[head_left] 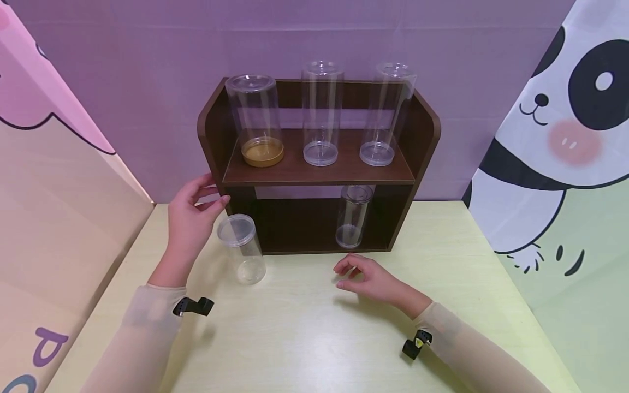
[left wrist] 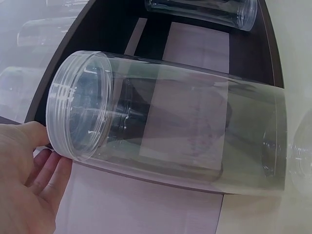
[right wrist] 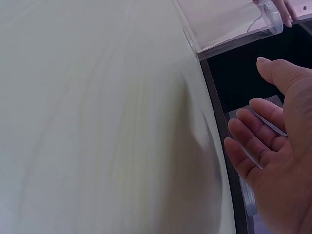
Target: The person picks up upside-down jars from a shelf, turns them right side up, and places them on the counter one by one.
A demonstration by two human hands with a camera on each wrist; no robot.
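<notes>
Left hand (head_left: 190,219) clamps fingers on two-tier shelf (head_left: 346,175); jolting it could topple lidded jar (head_left: 242,251) before it. Right hand (head_left: 369,279) has fingers apart.

Jar (right wrist: 231,22) partly out-of-frame (right wrist)

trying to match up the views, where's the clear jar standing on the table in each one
Head: the clear jar is left of centre, by the dark brown shelf's front left corner.
Left wrist: the clear jar spans the middle sideways, lid at left.
Right wrist: the clear jar is at upper right, partly cut off.
Shared landmark: the dark brown shelf.
</notes>
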